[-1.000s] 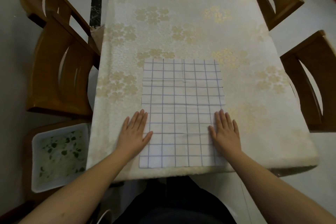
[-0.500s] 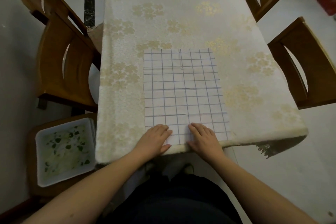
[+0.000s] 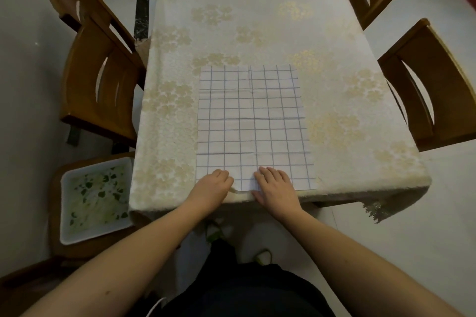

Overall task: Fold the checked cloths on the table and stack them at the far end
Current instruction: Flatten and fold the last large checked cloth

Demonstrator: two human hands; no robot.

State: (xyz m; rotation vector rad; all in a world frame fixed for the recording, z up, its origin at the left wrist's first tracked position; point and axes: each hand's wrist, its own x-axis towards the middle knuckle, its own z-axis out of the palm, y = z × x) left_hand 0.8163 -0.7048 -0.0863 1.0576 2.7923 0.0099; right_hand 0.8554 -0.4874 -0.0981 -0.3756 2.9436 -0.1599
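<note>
- At the table's near edge, a white blue-checked cloth (image 3: 252, 121) lies flat
- left hand (image 3: 212, 185) pinches its near hem
- right hand (image 3: 275, 184) rests there, fingers straight

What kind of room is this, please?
Probably a home dining room: a long table under a cream floral tablecloth, curved-back wooden chairs along both sides, and a pale tiled floor.

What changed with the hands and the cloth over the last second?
Both hands slid back from the cloth's side edges to its near edge: left hand and right hand now sit close together there, the edge lifting slightly between them. The checked cloth stayed spread flat, unfolded.
</note>
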